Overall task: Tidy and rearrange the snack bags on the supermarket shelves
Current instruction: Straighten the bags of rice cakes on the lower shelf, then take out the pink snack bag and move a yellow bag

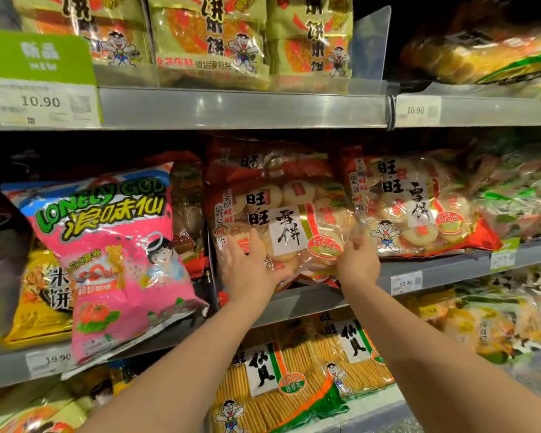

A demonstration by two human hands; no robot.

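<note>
Two bare hands reach up from the bottom of the frame to the middle shelf (434,270), and I see them both on one red rice-cracker bag (278,214) at the centre of the picture. My left hand (250,270) lies flat against the lower left of that bag, its fingers (253,245) spread and pressed on the clear film rather than curled round anything. My right hand (358,260) meets the bag's lower right corner; its fingers are bent at the plastic there, but I cannot tell whether they pinch it or only touch it. The bag stands tilted, its bottom edge hanging just over the shelf's front lip. Just beside it to the right lies a second red rice-cracker bag (419,204) of the same print, leaning back on the shelf. Left of centre, a pink snack bag (116,251) tips forward over the shelf edge, partly covering a yellow bag (41,295) behind it. Along the top of the frame stands a row of gold-green bags (210,42) above a price tag (47,103) reading 10.90. At lower centre, bags of yellow crackers (294,382) fill the shelf below.
</note>
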